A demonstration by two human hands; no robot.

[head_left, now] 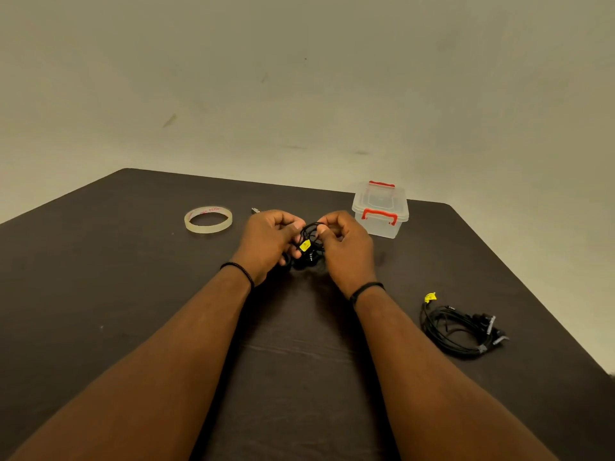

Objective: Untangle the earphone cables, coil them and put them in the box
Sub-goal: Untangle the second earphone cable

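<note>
Box (pixel 380 212) near table's (pixel 133 294) far edge

The worktop (pixel 133 277) is dark, matt wood grain. The box (pixel 380 212) is clear, glossy plastic with red clips. The tape (pixel 208 219) is shiny and see-through; the cables (pixel 462 329) look like black rubbery plastic.

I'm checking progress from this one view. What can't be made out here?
- Coiled cable: head view, both hands' fingers cover most of it.
- Small object behind left hand: too small, partly hidden.
- Box contents: lid on, plastic blurry.
- Tape roll print: too small.
</note>
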